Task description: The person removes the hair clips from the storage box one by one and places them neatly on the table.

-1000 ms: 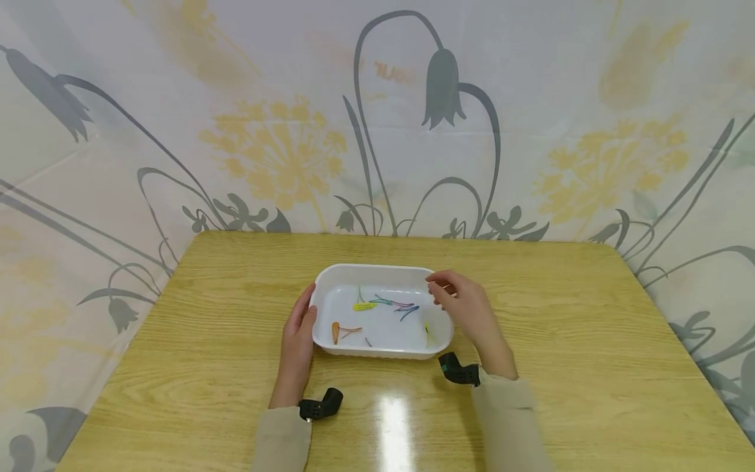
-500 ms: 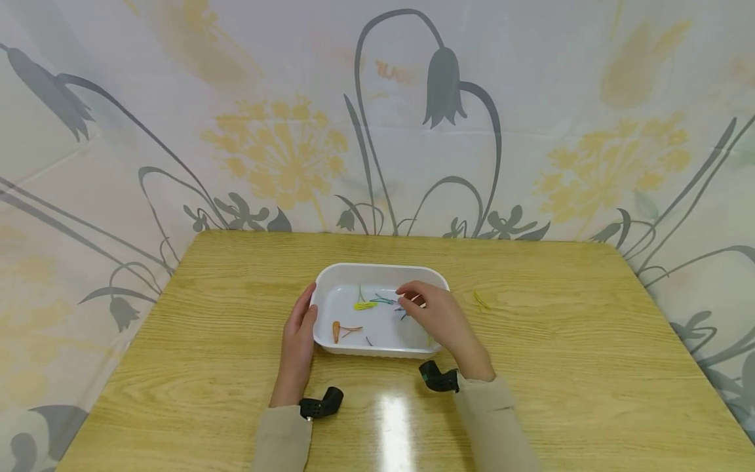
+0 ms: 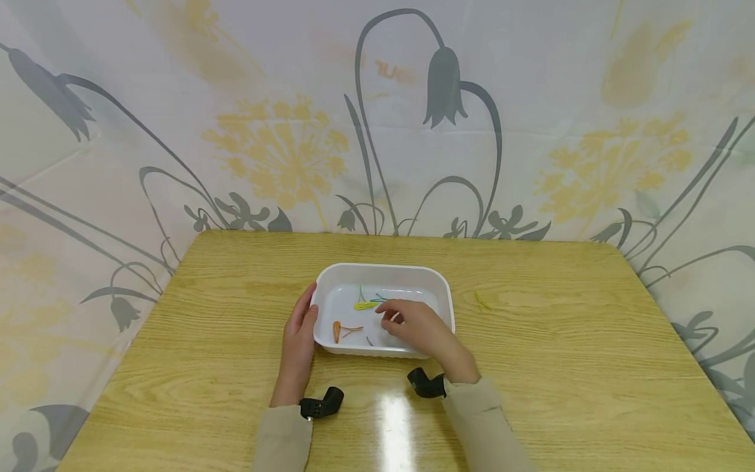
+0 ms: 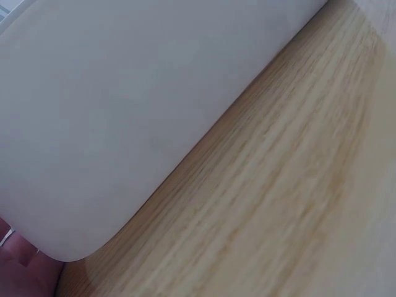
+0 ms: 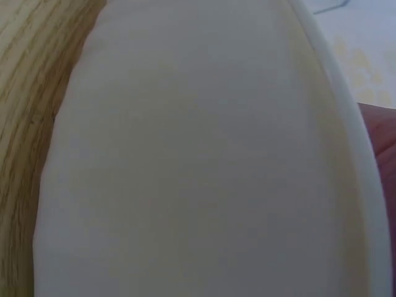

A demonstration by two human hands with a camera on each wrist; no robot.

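Note:
A white rectangular dish [image 3: 383, 351] stands on the wooden table, with several small hair clips inside. My left hand [image 3: 301, 331] holds its left end, thumb at the rim and fingers along the outer wall. Over the middle of the dish hovers my right hand [image 3: 415, 324], fingers bent loosely, thumb and index tips apart. Near its fingertips lie a yellow hair clip [image 3: 364, 306] and a blue-green one [image 3: 380, 298], partly covered. An orange hair clip [image 3: 337, 332] rests in the front left of the dish. The right hand hides the purple and blue clips.
One more yellow clip [image 3: 482, 300] lies on the wooden table [image 3: 566, 341] to the right of the dish. Behind the table hangs a flower-patterned cloth [image 3: 283, 151]. The dish's outer wall [image 5: 185, 154] fills most of the right wrist view.
My right hand has moved left from the dish's right rim to over its middle, now covering the purple and blue clips. The left hand and the dish have stayed in place.

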